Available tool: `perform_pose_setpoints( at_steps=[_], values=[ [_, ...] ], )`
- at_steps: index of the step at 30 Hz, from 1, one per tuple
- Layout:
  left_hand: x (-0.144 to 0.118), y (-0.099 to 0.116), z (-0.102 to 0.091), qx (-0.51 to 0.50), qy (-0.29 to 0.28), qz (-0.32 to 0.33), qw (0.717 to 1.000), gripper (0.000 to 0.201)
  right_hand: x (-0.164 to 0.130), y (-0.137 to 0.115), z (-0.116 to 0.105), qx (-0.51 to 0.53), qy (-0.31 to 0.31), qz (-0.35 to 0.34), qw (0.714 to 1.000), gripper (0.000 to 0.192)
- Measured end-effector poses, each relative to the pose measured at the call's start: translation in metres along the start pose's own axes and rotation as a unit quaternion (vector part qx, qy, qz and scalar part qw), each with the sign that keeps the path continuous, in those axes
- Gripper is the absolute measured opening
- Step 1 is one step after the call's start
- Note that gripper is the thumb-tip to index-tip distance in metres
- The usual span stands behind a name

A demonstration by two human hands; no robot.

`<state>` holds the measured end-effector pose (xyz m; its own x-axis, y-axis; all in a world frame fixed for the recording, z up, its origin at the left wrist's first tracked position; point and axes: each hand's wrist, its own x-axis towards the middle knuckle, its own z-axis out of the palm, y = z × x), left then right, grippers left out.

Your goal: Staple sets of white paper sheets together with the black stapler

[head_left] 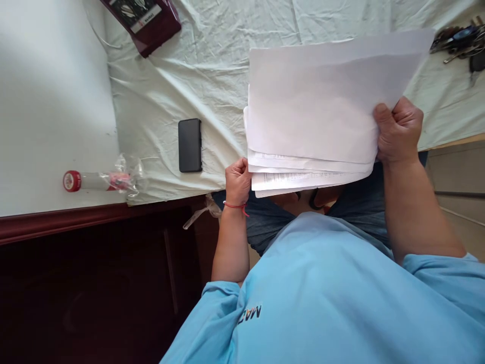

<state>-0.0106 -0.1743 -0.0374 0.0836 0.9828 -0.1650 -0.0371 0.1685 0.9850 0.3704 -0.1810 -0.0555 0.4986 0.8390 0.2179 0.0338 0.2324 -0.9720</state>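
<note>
Between my two hands is a loose stack of white paper sheets (314, 106), held over the table's front edge and my lap. The top sheet looks blank, while printed lines show on lower sheets along the near edge. My left hand (238, 181) is closed on the stack's lower left side, with a red string bracelet at the wrist. On the right side my right hand (400, 130) grips the sheets, thumb on top. The sheets are not evenly lined up. The fingers beneath the paper are hidden.
A black phone (190, 145) lies left of the papers on the pale tablecloth (159, 96). Farther left is a red-capped clear bottle (94, 181) with plastic wrap. A dark red box (147, 23) stands at the back left, and a bunch of keys (460, 43) at the far right.
</note>
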Motion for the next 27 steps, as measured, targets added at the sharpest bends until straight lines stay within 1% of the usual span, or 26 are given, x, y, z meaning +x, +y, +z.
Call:
perform_pose_setpoints(
  at_steps=[6, 10, 14, 15, 19, 22, 27],
  values=[
    [0.0012, -0.0001, 0.0008, 0.009, 0.011, 0.019, 1.000, 0.058, -0.0010, -0.0057, 0.0012, 0.013, -0.006, 0.004, 1.000, 0.062],
    [0.0020, 0.0004, 0.0016, 0.008, 0.029, 0.011, 0.999, 0.058, -0.0013, -0.0061, 0.0004, -0.001, -0.009, 0.008, 1.000, 0.061],
    [0.0021, 0.0038, 0.0027, -0.007, 0.023, -0.002, 1.000, 0.069, -0.0005, -0.0020, -0.0022, -0.015, -0.005, 0.008, 1.000, 0.058],
    [0.0018, 0.0047, 0.0031, -0.007, 0.014, -0.004, 1.000, 0.069, -0.0004, -0.0014, -0.0025, -0.016, -0.004, 0.009, 1.000, 0.058],
    [0.0001, 0.0062, 0.0051, 0.005, -0.030, -0.029, 0.999, 0.056, -0.0010, -0.0020, -0.0024, -0.016, -0.013, 0.009, 1.000, 0.058],
    [-0.0008, 0.0052, 0.0061, 0.007, -0.027, -0.041, 0.999, 0.055, -0.0016, -0.0036, -0.0017, -0.005, -0.017, 0.002, 1.000, 0.057],
    [-0.0014, 0.0043, 0.0054, 0.039, -0.011, -0.017, 0.999, 0.056, -0.0020, -0.0042, -0.0012, -0.003, -0.019, -0.001, 1.000, 0.059]
  ],
)
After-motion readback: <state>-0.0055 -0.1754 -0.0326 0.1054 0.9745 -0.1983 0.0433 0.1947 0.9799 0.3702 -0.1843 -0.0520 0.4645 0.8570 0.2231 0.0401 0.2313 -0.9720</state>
